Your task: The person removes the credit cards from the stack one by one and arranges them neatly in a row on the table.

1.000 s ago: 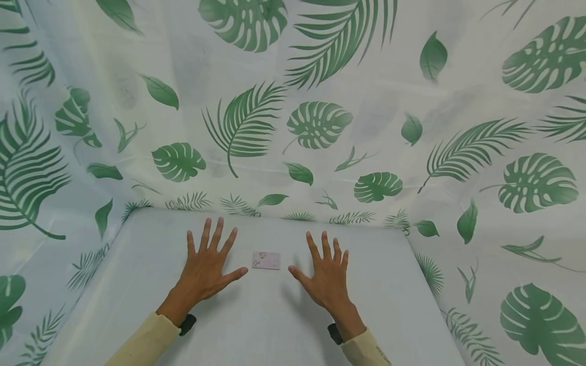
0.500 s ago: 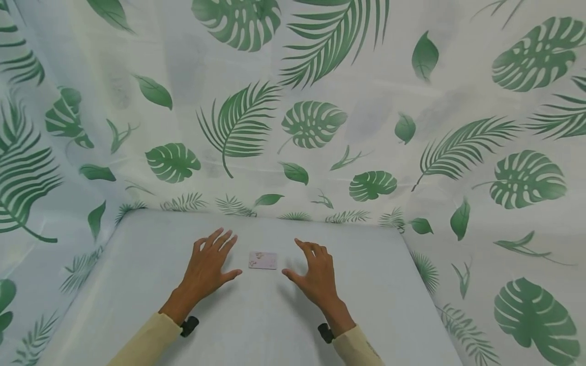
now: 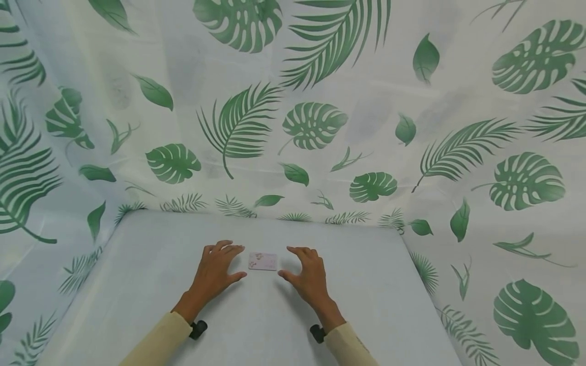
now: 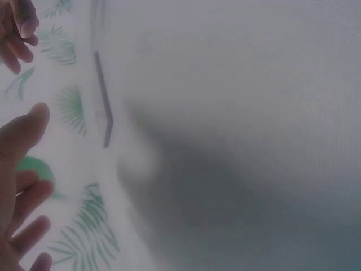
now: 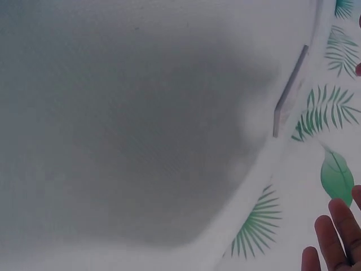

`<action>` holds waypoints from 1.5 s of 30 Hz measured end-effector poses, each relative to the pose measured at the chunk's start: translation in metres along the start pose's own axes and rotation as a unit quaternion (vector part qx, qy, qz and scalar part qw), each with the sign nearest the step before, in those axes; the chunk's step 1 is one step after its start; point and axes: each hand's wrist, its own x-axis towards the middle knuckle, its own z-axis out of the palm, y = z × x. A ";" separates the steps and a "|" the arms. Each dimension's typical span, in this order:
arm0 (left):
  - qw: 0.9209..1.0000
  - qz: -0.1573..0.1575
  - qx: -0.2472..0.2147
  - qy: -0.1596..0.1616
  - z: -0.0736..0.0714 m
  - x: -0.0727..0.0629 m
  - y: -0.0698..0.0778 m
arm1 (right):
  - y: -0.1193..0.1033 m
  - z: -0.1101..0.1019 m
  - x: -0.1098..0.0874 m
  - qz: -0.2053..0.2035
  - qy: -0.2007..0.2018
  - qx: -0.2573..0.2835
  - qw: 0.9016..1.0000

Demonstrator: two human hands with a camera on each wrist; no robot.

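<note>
A small flat pink rectangle [image 3: 263, 261], card-like with a printed flower pattern, lies on the white table. In both wrist views only its thin edge shows well, as a narrow bent strip [image 4: 104, 101]. My left hand [image 3: 214, 272] hovers just left of it, thumb and fingers apart and bent in a loose curve. On the other side, my right hand [image 3: 311, 277] mirrors that pose, its thumb close to the rectangle's right end. Neither hand touches it or holds anything. The right wrist view catches several of my right fingers [image 5: 333, 234] at the corner.
The table [image 3: 256, 325] is covered in a smooth white sheet. Behind it and at both sides hang white curtains [image 3: 320, 178] printed with green leaves. A dark device [image 3: 199, 329] sits at my left wrist, another [image 3: 317, 333] at my right.
Both hands have come inward, closer to the pink rectangle. Fingers that were spread straight are now bent. The rectangle lies in the same place on the table.
</note>
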 end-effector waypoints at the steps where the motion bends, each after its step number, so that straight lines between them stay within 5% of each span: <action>1: 1.000 -0.001 -0.004 0.001 0.002 0.000 0.000 | 0.000 0.001 0.000 0.004 -0.002 0.001 1.000; 13: 0.999 0.001 -0.043 0.018 0.022 0.006 0.002 | 0.005 0.016 0.001 0.053 -0.057 0.008 0.997; 45: 0.997 -0.011 -0.076 -0.011 0.054 0.021 -0.001 | 0.009 0.046 0.022 0.048 -0.148 -0.022 0.988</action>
